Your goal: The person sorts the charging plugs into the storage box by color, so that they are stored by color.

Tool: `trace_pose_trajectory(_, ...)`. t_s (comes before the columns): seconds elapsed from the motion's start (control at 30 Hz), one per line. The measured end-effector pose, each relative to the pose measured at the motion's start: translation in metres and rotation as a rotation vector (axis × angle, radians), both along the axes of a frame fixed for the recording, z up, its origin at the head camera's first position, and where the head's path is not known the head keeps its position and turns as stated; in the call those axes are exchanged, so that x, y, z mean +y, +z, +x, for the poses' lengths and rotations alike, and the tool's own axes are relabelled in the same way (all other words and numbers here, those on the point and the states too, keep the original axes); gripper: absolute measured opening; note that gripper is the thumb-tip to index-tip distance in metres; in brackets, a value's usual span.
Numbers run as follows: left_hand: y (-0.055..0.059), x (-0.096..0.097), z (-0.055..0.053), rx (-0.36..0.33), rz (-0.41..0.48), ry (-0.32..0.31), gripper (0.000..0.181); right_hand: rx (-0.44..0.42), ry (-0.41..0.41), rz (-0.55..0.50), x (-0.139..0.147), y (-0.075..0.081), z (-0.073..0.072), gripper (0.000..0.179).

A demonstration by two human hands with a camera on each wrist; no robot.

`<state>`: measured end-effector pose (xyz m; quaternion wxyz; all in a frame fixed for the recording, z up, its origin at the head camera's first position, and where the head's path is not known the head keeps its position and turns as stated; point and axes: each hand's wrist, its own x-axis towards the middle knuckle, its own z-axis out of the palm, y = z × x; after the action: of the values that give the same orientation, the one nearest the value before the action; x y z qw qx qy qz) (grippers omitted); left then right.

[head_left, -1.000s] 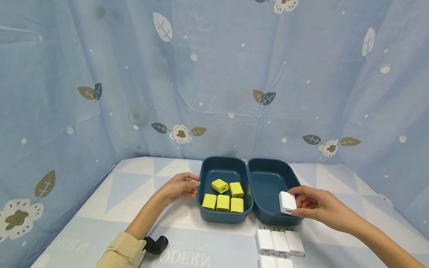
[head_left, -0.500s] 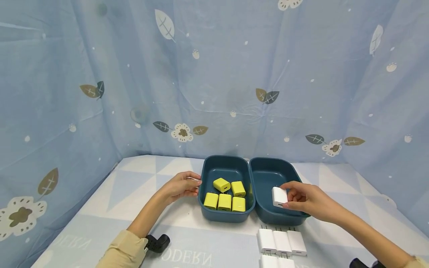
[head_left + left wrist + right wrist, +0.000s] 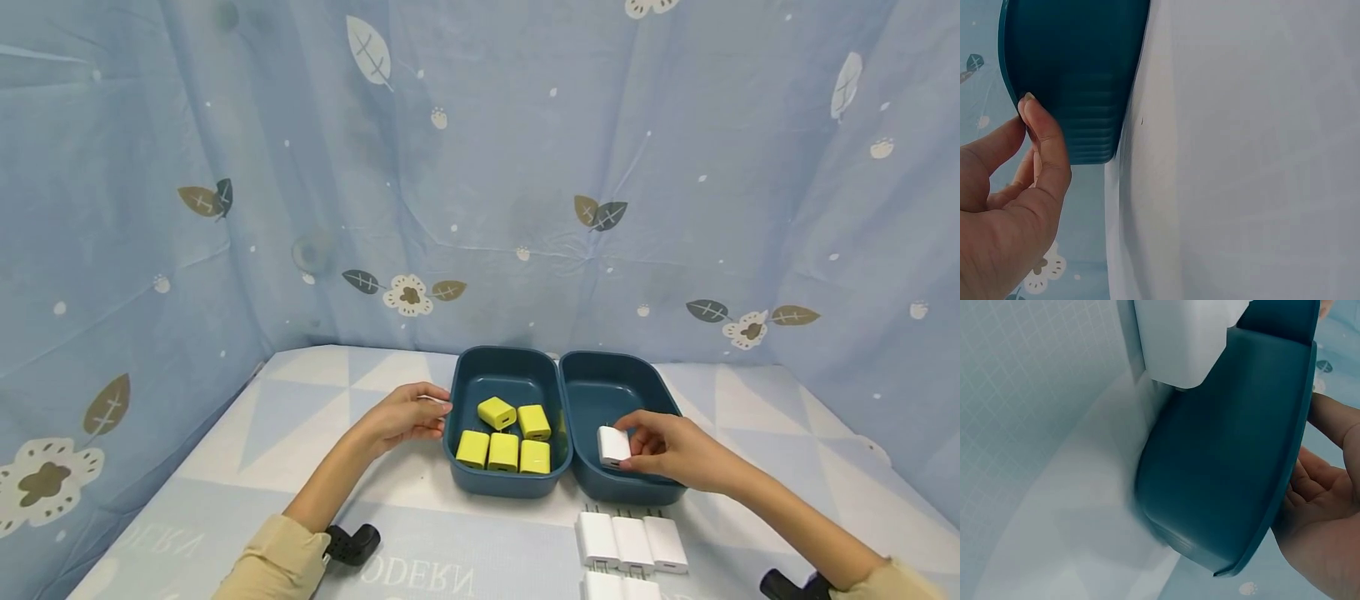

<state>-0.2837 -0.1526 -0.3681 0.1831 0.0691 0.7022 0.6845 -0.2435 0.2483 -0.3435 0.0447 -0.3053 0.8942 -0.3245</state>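
Two dark blue bins stand side by side on the table. The left bin contains several yellow charger plugs, some in a front row. At that bin's left rim, my left hand has thumb and fingertips together, pinching the edge in the left wrist view. My right hand pinches a white charger plug inside the front of the right bin. In the right wrist view, that bin's wall hides the held plug and some fingertips.
Several white charger plugs lie in rows before the right bin, prongs pointing away from me. A blue patterned curtain hangs behind the table. Black wrist devices show below both hands.
My right hand has carried the white charger plug left and inward, from the right bin's right front edge to lower inside it. The left hand keeps its place at the left bin's rim.
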Motion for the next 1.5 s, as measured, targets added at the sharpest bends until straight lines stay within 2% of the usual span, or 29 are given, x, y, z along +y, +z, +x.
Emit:
trace_pose_trajectory(0.33, -0.001, -0.001, -0.001, 0.0, 0.002, 0.007, 0.033, 0.019, 0.02, 0.037, -0.006, -0.003, -0.005, 0.047)
trace_pose_trajectory(0.47, -0.002, -0.001, -0.001, 0.003, 0.002, -0.001, 0.032, 0.021, 0.008, 0.056, -0.009, -0.006, -0.007, 0.047)
trace_pose_trajectory(0.7, -0.003, -0.001, -0.001, 0.003, 0.004, -0.005, 0.032, 0.033, -0.029, 0.059, -0.012, -0.008, -0.007, 0.026)
trace_pose_trajectory(1.0, -0.003, -0.001, -0.001, 0.014, 0.013, -0.022, 0.036, 0.017, -0.059, 0.038, -0.011, -0.009, -0.003, 0.027)
trace_pose_trajectory(1.2, -0.003, 0.0, -0.002, 0.006, 0.015, -0.008, 0.033, 0.034, -0.07, -0.027, -0.007, -0.007, 0.004, 0.027)
trace_pose_trajectory(1.5, -0.004, -0.001, -0.003, -0.002, 0.02, -0.006, 0.034, 0.054, -0.134, -0.107, 0.001, 0.0, 0.021, 0.023)
